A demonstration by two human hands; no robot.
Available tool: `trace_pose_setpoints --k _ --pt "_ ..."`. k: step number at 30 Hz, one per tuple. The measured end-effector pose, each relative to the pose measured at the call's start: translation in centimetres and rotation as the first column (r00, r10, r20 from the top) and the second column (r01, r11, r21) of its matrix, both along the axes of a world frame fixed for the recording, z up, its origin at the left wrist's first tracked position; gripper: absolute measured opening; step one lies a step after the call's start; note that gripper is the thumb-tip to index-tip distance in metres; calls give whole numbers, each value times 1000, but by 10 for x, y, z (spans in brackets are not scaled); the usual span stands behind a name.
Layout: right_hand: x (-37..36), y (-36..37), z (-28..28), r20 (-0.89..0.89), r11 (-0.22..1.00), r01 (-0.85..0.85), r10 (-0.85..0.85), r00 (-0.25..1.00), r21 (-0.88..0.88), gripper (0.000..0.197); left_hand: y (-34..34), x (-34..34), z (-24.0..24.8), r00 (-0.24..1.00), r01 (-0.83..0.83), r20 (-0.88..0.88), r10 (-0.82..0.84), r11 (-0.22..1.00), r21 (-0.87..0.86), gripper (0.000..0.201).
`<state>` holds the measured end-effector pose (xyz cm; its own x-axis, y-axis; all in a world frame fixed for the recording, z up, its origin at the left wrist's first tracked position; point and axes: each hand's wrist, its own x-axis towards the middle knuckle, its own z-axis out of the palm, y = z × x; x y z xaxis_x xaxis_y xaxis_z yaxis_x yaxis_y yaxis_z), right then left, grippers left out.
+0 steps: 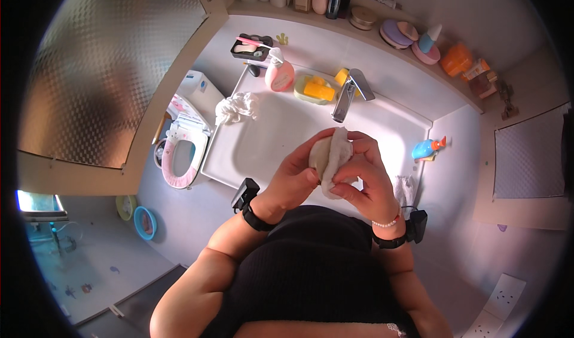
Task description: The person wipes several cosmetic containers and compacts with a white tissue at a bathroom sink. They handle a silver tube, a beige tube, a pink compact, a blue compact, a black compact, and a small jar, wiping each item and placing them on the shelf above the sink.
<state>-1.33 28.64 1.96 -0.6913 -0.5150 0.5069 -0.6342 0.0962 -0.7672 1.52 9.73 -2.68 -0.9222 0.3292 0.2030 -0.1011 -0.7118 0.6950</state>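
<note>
Over the front of the white sink [266, 140], both of my hands are raised close together. My left hand [286, 182] grips a pale, rounded, cream-coloured object [320, 154] by its edge; its exact kind I cannot make out. A folded white cloth [339, 155] lies against that object's right side. My right hand [372, 179] is closed on the cloth, thumb and fingers pinching it. The chrome faucet [345, 101] stands just beyond my hands. Part of the rounded object is hidden by the cloth and my fingers.
Along the sink's back stand a pink pump bottle [279, 75] and a green dish [305, 90] with a yellow item. A crumpled white cloth [236, 108] rests on the left rim. A blue bottle [424, 149] stands right. Cosmetics line the shelf [335, 24] above; a toilet [179, 158] is left.
</note>
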Motion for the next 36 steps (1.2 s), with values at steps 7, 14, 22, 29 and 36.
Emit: trace_pose_setpoints --k 7,14,22,29,36 --pt "6 -12 -12 271 962 139 -73 960 -235 40 2 7 6 999 48 -15 -51 988 -145 91" --pt "7 -16 -14 459 900 378 -248 853 -216 27 11 10 25 990 -26 -141 -28 931 -364 106" --pt "7 -8 -3 645 765 199 337 686 -612 24 8 8 38 967 -138 -253 -31 773 -620 100" --pt "-2 6 -14 400 824 -111 382 833 -556 34 5 9 40 968 -199 -246 54 762 -616 99" --pt "7 3 -10 432 868 -83 324 842 -490 31 5 9 36 939 -304 -334 85 662 -685 91"
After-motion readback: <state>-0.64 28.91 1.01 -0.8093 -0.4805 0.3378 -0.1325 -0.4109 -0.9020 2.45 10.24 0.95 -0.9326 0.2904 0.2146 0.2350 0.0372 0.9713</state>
